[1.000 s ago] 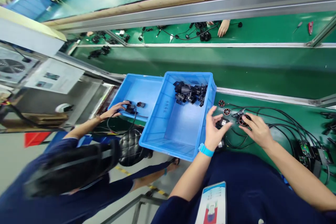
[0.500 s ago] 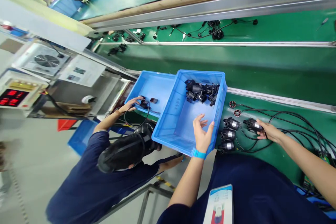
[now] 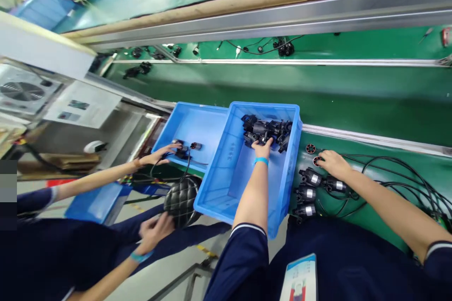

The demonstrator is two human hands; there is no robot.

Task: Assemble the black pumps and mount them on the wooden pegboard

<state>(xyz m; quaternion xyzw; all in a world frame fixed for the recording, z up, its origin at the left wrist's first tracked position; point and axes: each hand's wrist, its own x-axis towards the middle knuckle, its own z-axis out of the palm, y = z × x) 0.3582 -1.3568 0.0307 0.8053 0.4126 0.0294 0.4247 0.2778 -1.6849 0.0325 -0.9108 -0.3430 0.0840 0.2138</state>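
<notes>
My left hand (image 3: 262,149) reaches into the blue bin (image 3: 215,183), thumb and fingers around a black pump (image 3: 263,138) at the front of a heap of similar pumps. My right hand (image 3: 334,163) pinches a small round part with a reddish ring (image 3: 317,161) on the green bench. A matching round part (image 3: 310,149) lies just behind it. Below my right hand, a black pump with a white label (image 3: 334,183) rests on its side. To its left stand several more labelled pumps (image 3: 305,194) in a column beside the bin.
Black cables (image 3: 395,169) spread over the bench at right. A shallower blue tray (image 3: 208,124) adjoins the bin at left, where a co-worker's hand (image 3: 164,153) touches a black part. The co-worker's other hand (image 3: 155,231) is lower. A metal rail (image 3: 370,138) crosses behind.
My left hand has moved deeper into the bin, onto the pumps. My right hand has left the labelled pump and moved left to a round part. The co-worker has leaned back.
</notes>
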